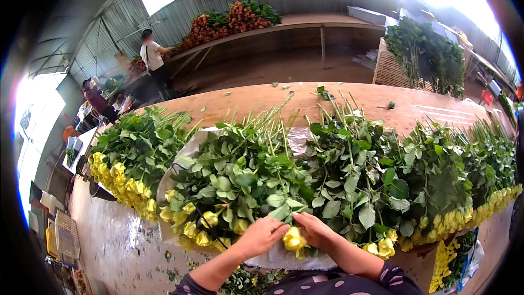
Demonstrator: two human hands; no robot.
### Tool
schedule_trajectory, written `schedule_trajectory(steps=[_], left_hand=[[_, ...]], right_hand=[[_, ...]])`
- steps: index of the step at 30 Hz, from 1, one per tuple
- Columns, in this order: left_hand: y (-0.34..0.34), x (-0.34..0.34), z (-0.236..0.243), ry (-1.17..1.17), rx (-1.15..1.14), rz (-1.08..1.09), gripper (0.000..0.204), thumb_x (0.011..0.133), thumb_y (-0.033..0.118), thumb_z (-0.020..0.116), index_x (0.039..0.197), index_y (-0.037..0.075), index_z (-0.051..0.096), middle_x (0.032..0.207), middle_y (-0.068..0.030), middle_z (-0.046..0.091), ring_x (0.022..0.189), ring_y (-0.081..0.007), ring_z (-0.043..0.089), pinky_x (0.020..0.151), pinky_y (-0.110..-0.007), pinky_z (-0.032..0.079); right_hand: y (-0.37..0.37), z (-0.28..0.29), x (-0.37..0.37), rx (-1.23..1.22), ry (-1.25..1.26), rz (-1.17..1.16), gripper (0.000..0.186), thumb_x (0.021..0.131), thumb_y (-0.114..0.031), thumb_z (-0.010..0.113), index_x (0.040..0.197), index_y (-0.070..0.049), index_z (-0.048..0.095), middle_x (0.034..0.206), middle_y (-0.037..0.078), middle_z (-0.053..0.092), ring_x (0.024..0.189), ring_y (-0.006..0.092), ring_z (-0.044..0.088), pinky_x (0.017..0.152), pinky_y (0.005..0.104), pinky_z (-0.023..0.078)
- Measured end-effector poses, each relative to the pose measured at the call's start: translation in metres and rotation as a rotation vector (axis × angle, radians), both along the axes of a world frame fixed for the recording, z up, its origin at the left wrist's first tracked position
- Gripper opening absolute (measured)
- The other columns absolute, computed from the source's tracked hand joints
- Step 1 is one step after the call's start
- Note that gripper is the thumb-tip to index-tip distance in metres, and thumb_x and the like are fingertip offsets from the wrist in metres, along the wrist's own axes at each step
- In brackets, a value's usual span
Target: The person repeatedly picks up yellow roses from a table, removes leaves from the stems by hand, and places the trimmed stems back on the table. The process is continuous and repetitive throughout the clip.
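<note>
A single yellow rose (295, 240) is between my two hands at the table's near edge, its bloom facing me. My left hand (264, 235) closes on it from the left with curled fingers. From the right, my right hand (313, 230) is closed at the flower's neck and top leaves, its fingertips partly hidden. The stem runs away from me and is lost among the leaves. Left of my hands lies a heap of yellow roses (203, 239) on a white cloth (188, 147), stems pointing away. More yellow roses (386, 247) lie just right of my right forearm.
Rose bundles (134, 188) lie at the left, others (480, 207) at the right. Cut leaves (391, 105) are scattered on the wooden table (245, 97). Beyond stand a wicker basket (385, 65) and a bench (322, 20) with orange flowers (240, 19). Two people work at the far left.
</note>
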State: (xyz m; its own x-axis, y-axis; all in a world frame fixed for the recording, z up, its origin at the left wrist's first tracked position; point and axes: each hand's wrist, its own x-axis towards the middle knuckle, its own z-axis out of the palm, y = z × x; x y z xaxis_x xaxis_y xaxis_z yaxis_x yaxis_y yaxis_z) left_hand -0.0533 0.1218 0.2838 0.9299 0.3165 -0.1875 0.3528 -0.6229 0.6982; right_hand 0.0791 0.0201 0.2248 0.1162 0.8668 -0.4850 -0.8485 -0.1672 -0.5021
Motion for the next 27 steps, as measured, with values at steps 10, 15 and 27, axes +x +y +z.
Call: schedule_trajectory(steps=[10, 15, 27], left_hand=[[0.137, -0.098, -0.034, 0.392, 0.838, 0.945, 0.055, 0.067, 0.007, 0.055, 0.115, 0.010, 0.029, 0.107, -0.0177, 0.032, 0.091, -0.0375, 0.041, 0.075, -0.040, 0.040], [0.157, -0.129, -0.025, 0.030, 0.354, 0.902, 0.054, 0.068, 0.005, 0.054, 0.117, 0.014, 0.034, 0.077, -0.0117, 0.058, 0.077, -0.0233, 0.056, 0.068, -0.032, 0.043], [0.191, -0.277, 0.050, 0.255, 1.076, 1.062, 0.031, 0.072, 0.007, 0.051, 0.103, 0.009, 0.050, 0.095, -0.0146, 0.049, 0.085, -0.0230, 0.047, 0.070, -0.035, 0.039]], right_hand=[[0.018, 0.022, 0.086, 0.339, 0.566, 0.047, 0.033, 0.075, -0.019, 0.050, 0.101, 0.002, 0.048, 0.074, 0.010, 0.055, 0.064, 0.0171, 0.051, 0.050, 0.0239, 0.041], [0.004, 0.030, 0.049, -0.035, 0.028, -0.111, 0.017, 0.072, -0.011, 0.055, 0.083, 0.000, 0.050, 0.063, 0.010, 0.054, 0.054, 0.0222, 0.057, 0.049, 0.0320, 0.049], [0.021, -0.015, 0.057, -0.022, 0.226, 0.053, 0.018, 0.075, -0.019, 0.054, 0.087, -0.005, 0.052, 0.066, 0.011, 0.055, 0.056, 0.0240, 0.057, 0.049, 0.0353, 0.049]])
